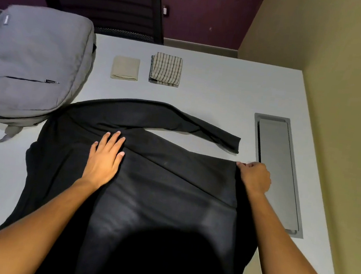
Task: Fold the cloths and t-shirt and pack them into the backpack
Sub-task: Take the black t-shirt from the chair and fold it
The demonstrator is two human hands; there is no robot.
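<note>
the black t-shirt (148, 178) lies spread across the near part of the table (214, 91), only partly folded; one long sleeve (209, 131) trails out to the right on the far side; the left hand (105, 157) rests flat on the shirt's middle with fingers straight, pressing it down; the right hand (255, 177) pinches the shirt's right edge, fingers curled round the fabric, seemingly mid-fold; beyond the shirt sit two cloths already folded, a beige cloth (125, 68) and, just right of it, a striped cloth (165, 70), apart from each other; left of the shirt, touching its far-left corner, lies the grey backpack (33, 59), which looks closed and unpacked; so by my reading the cloths are done, the shirt is in progress, and all the packing is left; right of the shirt a metal cable hatch (277, 170) is set into the table.
</note>
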